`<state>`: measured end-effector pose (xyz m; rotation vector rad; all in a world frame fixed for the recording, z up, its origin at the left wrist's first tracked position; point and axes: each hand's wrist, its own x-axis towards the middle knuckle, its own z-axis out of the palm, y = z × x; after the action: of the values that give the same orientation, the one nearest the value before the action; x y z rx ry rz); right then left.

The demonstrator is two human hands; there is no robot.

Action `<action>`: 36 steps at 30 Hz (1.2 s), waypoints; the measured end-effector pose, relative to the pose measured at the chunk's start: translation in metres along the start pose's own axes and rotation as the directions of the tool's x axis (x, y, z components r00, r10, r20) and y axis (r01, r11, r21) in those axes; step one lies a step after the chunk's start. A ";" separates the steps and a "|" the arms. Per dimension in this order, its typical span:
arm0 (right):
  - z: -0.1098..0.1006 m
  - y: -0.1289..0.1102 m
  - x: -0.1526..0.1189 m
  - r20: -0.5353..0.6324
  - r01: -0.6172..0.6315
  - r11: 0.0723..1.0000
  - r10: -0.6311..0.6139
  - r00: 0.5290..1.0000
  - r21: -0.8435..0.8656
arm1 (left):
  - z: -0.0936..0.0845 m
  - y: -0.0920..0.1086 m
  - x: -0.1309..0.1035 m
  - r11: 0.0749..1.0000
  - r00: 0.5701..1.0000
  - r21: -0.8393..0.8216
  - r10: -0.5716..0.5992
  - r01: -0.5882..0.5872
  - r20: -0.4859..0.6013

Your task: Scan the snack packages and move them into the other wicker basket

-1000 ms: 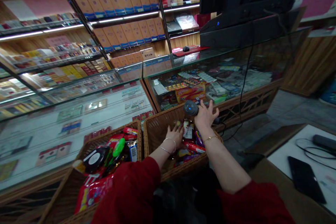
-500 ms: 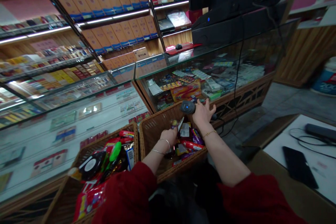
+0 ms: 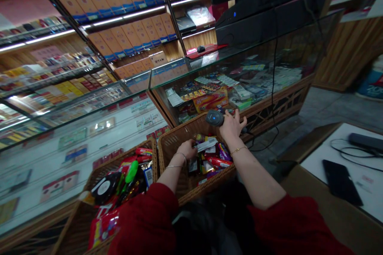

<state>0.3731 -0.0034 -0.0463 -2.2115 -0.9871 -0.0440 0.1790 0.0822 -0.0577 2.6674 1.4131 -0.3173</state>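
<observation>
My left hand (image 3: 187, 149) is over the right wicker basket (image 3: 165, 155), its fingers pinching one end of a slim white packet (image 3: 206, 144) with a barcode on its upper face. In my right hand (image 3: 231, 127), above the basket's far right corner, is a dark grey barcode scanner (image 3: 214, 118) with a small blue light; some fingers stick out from its grip. The scanner's head points left, above the packet. Inside this basket lie a red packet (image 3: 220, 162), a purple packet (image 3: 224, 151) and several other wrapped sweets.
Another wicker basket (image 3: 154, 149) on the left holds bright packets, a round black container (image 3: 106, 188) and a green item (image 3: 131, 171). Behind stands a glass counter (image 3: 233, 87). A black cable (image 3: 273, 71) hangs in front of it. To the right, a phone (image 3: 342, 182) lies on a white surface.
My left hand has shifted left, and the packet has turned from nearly edge-on to flatter, with its barcode face showing. The scanner stays almost where it was. The view has tilted slightly.
</observation>
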 end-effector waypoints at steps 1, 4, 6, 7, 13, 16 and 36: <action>0.001 0.000 0.000 -0.003 0.000 1.000 0.000 1.000 0.001 | 0.001 0.001 -0.001 1.000 1.000 0.018 0.006 -0.006 -0.016; 0.002 0.000 0.001 -0.009 -0.007 1.000 0.007 1.000 -0.006 | 0.004 0.009 -0.006 0.996 0.998 0.074 0.045 -0.041 -0.048; 0.002 0.000 0.001 -0.009 -0.010 1.000 0.010 1.000 -0.007 | 0.008 0.016 -0.008 0.992 0.996 0.102 0.078 -0.074 -0.041; 0.002 0.000 0.001 -0.009 -0.009 1.000 0.009 1.000 -0.004 | 0.010 0.019 -0.008 0.990 0.995 0.112 0.095 -0.091 -0.031; 0.002 0.001 0.001 -0.004 -0.014 1.000 0.014 1.000 0.003 | 0.022 0.029 -0.006 0.981 0.990 0.130 0.141 -0.143 0.023; 0.002 0.001 0.000 -0.017 -0.004 1.000 0.005 1.000 0.015 | 0.024 0.028 -0.004 0.982 0.991 0.131 0.132 -0.133 0.020; 0.006 0.000 -0.002 -0.044 0.020 1.000 -0.019 0.999 0.020 | -0.023 0.025 -0.023 0.937 0.932 0.309 0.249 -0.164 -0.262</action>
<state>0.3699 -0.0014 -0.0511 -2.1731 -0.9811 -0.0909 0.1905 0.0541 -0.0298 3.1827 1.2098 -0.1045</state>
